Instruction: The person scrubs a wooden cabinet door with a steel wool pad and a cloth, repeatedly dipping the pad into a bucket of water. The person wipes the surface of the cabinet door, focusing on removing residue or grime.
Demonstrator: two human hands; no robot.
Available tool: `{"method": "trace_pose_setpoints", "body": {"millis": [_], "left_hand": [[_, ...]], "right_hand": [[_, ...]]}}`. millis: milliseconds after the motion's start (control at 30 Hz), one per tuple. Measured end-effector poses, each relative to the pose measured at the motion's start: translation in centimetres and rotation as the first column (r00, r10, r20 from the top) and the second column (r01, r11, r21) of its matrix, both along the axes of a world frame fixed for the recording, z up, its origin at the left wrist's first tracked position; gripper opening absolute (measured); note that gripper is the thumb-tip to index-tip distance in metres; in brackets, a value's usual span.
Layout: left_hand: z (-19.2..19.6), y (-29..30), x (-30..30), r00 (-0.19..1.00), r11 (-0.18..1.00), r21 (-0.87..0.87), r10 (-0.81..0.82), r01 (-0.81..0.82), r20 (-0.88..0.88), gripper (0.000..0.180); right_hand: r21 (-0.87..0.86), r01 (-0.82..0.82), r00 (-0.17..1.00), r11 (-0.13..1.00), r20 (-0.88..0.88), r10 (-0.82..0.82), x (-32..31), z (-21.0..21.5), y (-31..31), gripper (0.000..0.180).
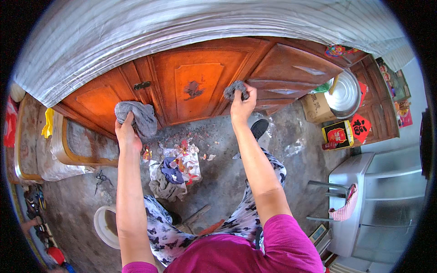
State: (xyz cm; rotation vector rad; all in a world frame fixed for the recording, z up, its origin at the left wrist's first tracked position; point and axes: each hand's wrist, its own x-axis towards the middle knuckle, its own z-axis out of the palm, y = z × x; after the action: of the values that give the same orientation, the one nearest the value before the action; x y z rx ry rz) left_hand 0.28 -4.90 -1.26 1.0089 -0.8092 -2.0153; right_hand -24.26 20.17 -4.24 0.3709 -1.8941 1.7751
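My left hand is closed on a bunched grey cloth, by the lower part of a wooden cabinet's door. In the fingers of my right hand is a dark grey, fuzzy scouring pad, near the right edge of the middle door. The cabinet has orange-brown panelled doors. A dark, rough patch marks the middle panel, and a small black latch sits left of it. Whether either hand presses on the wood I cannot tell.
On the concrete floor lie rags and torn paper scraps. A white bucket stands left of my legs. To the right are a cardboard box, a round metal lid or basin and a stool. Pale sheeting covers the cabinet top.
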Motion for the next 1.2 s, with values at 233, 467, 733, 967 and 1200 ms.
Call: {"method": "trace_pose_setpoints", "body": {"millis": [233,467,733,967,1200], "left_hand": [[-0.6,-0.7,1.4,0.999,1.0,-0.006,0.024,-0.024,0.03,0.026],[0.1,0.4,-0.3,1.0,1.0,-0.005,-0.007,0.007,0.004,0.025],[0.0,-0.4,1.1,0.999,1.0,0.002,0.026,-0.027,0.039,0.026],[0.8,0.5,-0.1,0.999,1.0,0.0,0.02,-0.02,0.034,0.027],[0.7,-0.2,1.5,0.999,1.0,0.0,0.021,-0.021,0.039,0.025]], "right_hand": [[-0.216,-0.046,0.982,0.975,-0.188,0.004,0.4,12.8,-2.6,0.021],[-0.136,-0.059,0.998,0.989,-0.039,0.055,-0.2,0.5,-1.0,0.021],[-0.098,-0.014,0.967,0.995,-0.256,-0.012,0.7,11.8,-2.9,0.021],[-0.166,-0.099,0.988,0.981,0.101,0.117,0.4,0.6,-0.9,0.019],[-0.307,-0.102,0.992,0.946,-0.099,0.075,1.9,11.1,-2.6,0.021]]}}
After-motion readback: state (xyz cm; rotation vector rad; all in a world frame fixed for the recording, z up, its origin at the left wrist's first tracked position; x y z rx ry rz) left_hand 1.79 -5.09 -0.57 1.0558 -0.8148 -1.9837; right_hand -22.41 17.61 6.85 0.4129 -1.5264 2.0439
